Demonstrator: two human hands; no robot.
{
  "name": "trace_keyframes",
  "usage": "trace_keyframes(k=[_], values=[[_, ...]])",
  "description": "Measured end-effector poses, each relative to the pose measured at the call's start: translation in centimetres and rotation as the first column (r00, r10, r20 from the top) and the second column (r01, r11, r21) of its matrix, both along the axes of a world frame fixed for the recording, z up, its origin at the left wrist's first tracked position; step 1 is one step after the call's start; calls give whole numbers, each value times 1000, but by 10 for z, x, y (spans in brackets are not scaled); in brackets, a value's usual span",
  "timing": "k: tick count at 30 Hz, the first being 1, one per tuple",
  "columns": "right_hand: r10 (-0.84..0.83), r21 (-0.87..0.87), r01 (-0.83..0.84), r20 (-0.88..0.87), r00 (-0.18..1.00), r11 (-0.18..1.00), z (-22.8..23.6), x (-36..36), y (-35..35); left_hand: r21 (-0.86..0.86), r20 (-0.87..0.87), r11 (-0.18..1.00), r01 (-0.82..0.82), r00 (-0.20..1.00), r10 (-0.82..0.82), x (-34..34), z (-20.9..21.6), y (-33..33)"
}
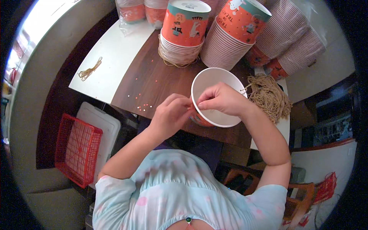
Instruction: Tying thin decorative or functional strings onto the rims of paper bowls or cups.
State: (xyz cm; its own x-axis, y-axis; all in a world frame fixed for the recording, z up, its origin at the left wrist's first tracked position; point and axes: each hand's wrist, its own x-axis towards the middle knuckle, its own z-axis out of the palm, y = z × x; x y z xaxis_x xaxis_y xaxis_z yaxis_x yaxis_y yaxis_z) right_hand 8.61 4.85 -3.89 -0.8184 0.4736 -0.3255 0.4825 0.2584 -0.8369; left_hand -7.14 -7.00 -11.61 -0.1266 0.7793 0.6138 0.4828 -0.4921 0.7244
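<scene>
A white-lined paper bucket (205, 78) with an orange printed outside is tilted toward me at the table's near edge. My left hand (172, 113) is closed at the outside of its left wall, just below the rim, fingertips pinched together. Reaching over the opening, my right hand (222, 99) pinches at the inside of that same wall, opposite the left fingertips. Anything between the fingers of either hand is too small or hidden to name. A short end of tan cord (243, 90) shows at the bucket's right rim, beside a heap of tan cords (268, 97).
Tall stacks of upside-down buckets (184, 32) (234, 38) stand at the back, with bagged stacks (285, 25) at right. A cord bundle (90, 69) lies on the white left end. Small round bits (143, 107) dot the brown tabletop. A red basket (78, 149) stands lower left.
</scene>
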Motion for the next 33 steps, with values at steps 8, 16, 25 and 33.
trace_keyframes(k=[8, 16, 25, 33], values=[[14, 111, -17, 26, 1000, 994, 0, -1, 0, -249, 12, 966, 68, 998, -67, -5, 15, 2], [60, 131, -66, 46, 997, 989, -2, -1, 0, -323, 226, 906, 273, 952, -206, -6, 14, 6], [1, -263, -24, -87, 996, 964, 15, 13, -18, -263, 723, 851, 455, 677, -139, -10, -20, -6], [-24, 379, -51, 191, 981, 924, 34, 12, -38, -121, 836, 877, 466, 524, -163, -30, -8, -28]])
